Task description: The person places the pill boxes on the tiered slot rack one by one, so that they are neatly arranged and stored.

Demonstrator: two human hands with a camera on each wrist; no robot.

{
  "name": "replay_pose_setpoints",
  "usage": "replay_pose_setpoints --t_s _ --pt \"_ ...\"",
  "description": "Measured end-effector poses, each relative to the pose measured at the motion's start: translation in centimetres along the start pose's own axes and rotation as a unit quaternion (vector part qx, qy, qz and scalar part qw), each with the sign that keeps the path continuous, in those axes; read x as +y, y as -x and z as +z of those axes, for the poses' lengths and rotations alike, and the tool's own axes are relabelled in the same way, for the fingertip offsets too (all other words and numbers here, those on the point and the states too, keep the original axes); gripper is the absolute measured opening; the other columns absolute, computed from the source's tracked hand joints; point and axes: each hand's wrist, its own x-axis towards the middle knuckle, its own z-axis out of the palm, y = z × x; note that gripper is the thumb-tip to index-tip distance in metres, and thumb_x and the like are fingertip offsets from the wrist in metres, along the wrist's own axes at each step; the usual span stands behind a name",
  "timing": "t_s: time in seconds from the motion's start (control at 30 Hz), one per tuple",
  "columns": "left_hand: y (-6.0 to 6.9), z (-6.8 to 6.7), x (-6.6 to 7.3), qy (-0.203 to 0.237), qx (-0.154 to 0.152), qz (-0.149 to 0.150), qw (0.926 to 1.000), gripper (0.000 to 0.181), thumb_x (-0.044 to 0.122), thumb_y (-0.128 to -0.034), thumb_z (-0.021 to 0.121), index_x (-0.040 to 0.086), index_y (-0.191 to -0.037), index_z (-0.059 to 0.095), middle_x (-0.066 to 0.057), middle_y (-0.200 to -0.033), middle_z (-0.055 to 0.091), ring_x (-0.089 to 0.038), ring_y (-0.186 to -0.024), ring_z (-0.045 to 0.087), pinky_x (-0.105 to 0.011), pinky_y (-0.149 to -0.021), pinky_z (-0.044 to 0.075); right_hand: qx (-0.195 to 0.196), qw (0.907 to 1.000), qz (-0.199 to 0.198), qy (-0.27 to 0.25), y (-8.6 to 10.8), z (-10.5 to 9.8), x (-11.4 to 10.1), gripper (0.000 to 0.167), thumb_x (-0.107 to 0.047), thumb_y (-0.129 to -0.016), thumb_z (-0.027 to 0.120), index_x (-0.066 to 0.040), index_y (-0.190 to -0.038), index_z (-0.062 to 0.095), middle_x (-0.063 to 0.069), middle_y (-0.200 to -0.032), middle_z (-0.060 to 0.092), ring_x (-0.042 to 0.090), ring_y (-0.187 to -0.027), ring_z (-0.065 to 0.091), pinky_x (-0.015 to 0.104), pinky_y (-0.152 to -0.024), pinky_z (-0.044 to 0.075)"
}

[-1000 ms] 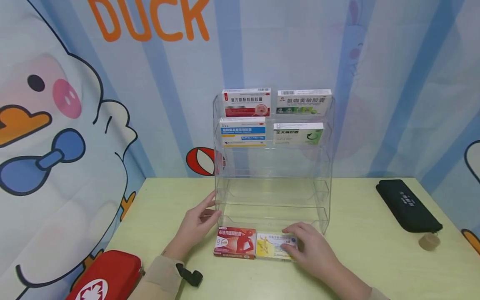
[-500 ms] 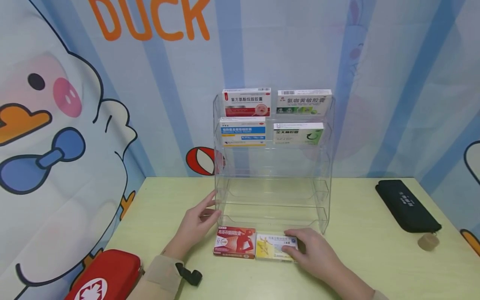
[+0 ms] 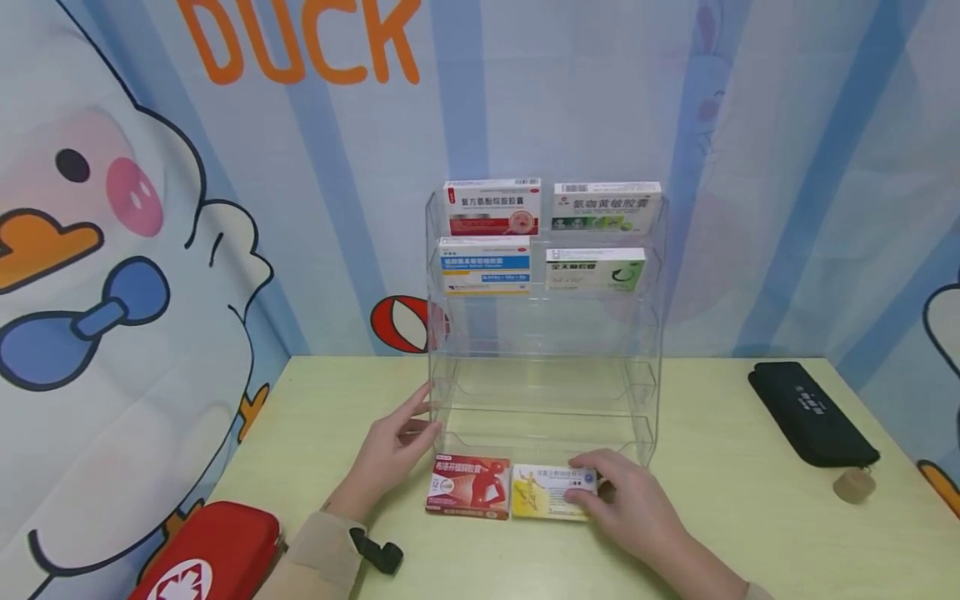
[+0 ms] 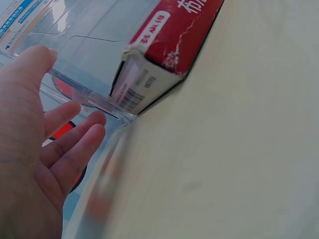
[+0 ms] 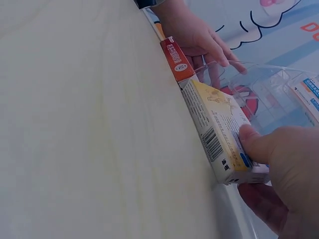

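My right hand (image 3: 633, 504) pinches the right end of a white and yellow medicine box (image 3: 551, 493), thumb on its printed face and fingers at its end, as the right wrist view shows (image 5: 219, 132). The box lies flat before a clear acrylic display rack (image 3: 547, 425). Just left of it is a red medicine box (image 3: 468, 487), printed with a figure. My left hand (image 3: 390, 454) rests at the rack's lower left side, its fingers loosely extended in the left wrist view; whether each finger touches the rack, I cannot tell.
Several medicine boxes stand in the rack's two upper tiers, among them a blue-striped box (image 3: 485, 265) and a green-and-white box (image 3: 596, 269). A red zip case (image 3: 225, 542) lies at front left. On the right are a black pouch (image 3: 813, 412) and a small brown cylinder (image 3: 853, 485).
My right hand has shifted slightly over the right end of the white and yellow box, and more of its face shows. The left hand has stayed put.
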Motion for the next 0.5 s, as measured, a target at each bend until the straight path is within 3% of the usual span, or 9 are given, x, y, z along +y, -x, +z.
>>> replay_pose_setpoints --t_s 0.17,0.5 --pt "0.0 0.0 0.0 0.001 0.001 -0.001 1.0000 0.074 0.031 -0.1075 0.074 0.043 -0.171 0.038 -0.010 -0.154 0.069 -0.027 -0.124 0.077 -0.046 -0.109 0.064 0.023 0.9977 -0.047 -0.042 -0.3 -0.3 -0.1 0.036 -0.007 -0.082 0.095 -0.009 -0.115 0.080 0.001 -0.113 0.081 0.012 -0.093 0.078 0.016 -0.075 0.065" --pt "0.0 0.0 0.1 0.006 -0.002 -0.009 0.9999 0.074 0.032 -0.1072 0.074 0.043 -0.171 0.038 -0.009 -0.155 0.068 -0.026 -0.125 0.077 -0.045 -0.109 0.064 0.087 0.9844 -0.141 -0.061 -2.6 -1.2 -0.9 0.034 0.005 -0.081 0.092 -0.008 -0.110 0.081 0.002 -0.115 0.077 0.017 -0.093 0.080 0.013 -0.079 0.064"
